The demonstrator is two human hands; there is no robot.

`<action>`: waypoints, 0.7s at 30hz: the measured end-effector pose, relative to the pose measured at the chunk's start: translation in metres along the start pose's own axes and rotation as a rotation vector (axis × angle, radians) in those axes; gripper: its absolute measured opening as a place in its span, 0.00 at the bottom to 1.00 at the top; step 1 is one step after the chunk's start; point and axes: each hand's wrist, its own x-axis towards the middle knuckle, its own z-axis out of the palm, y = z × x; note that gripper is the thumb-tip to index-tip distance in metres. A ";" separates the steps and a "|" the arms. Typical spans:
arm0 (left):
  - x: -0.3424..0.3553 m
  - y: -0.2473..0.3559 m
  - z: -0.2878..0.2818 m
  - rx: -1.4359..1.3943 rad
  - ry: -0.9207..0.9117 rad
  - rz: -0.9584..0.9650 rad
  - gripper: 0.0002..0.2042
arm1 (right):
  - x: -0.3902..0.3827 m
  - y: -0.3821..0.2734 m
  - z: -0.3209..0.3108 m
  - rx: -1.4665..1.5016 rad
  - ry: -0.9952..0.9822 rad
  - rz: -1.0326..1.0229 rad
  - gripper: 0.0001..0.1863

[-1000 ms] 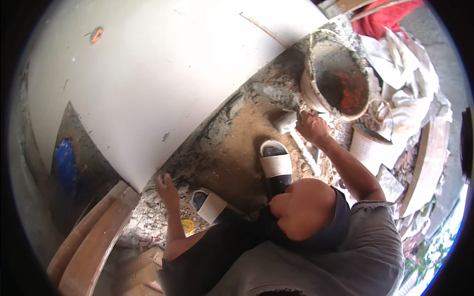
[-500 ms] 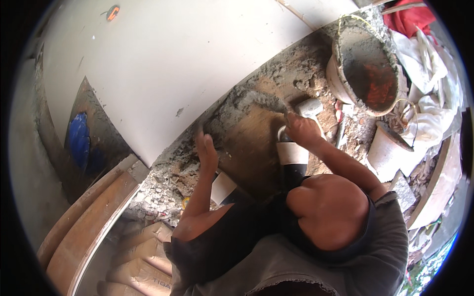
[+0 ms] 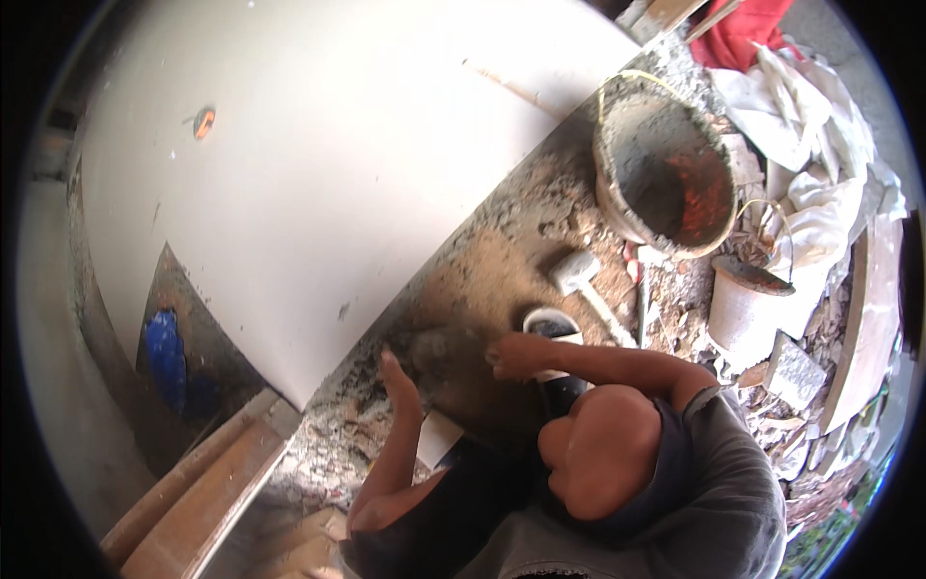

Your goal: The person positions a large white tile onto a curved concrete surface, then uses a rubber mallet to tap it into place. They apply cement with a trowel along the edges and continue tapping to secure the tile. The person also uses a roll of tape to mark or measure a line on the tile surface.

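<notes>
My right hand (image 3: 506, 355) is closed on a trowel whose grey blade (image 3: 439, 349) is motion-blurred, low over sandy, mortar-smeared ground (image 3: 492, 261) along the edge of a large white panel (image 3: 318, 174). My left hand (image 3: 397, 378) has its fingers loosely extended by that edge, left of the blade, holding nothing visible. A grey-headed mallet (image 3: 577, 268) lies beyond my right hand. My sandalled feet (image 3: 547, 321) are partly hidden beneath my arms.
A mortar-crusted bucket (image 3: 666, 164) and a smaller pail (image 3: 738, 309) stand on rubble at the right, beside white sacks (image 3: 772, 96), red cloth (image 3: 733, 29) and a plank (image 3: 863, 318). Boards (image 3: 207, 487) lie lower left; an orange-marked small object (image 3: 204, 123) is on the panel.
My right hand has moved down and left, away from the bucket and mallet, sweeping the trowel toward my left hand. My left hand rose, then came back slightly down. The view has shifted.
</notes>
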 end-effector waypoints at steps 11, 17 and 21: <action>-0.087 0.246 0.133 0.251 -0.561 0.733 0.35 | -0.241 -0.002 -0.119 0.264 0.500 0.145 0.16; -0.119 0.303 0.275 0.110 -0.842 0.854 0.43 | -0.326 0.040 -0.142 -0.203 1.111 0.358 0.08; -0.112 0.238 0.271 0.294 -0.807 0.843 0.36 | -0.333 0.054 -0.162 -0.481 1.248 0.626 0.05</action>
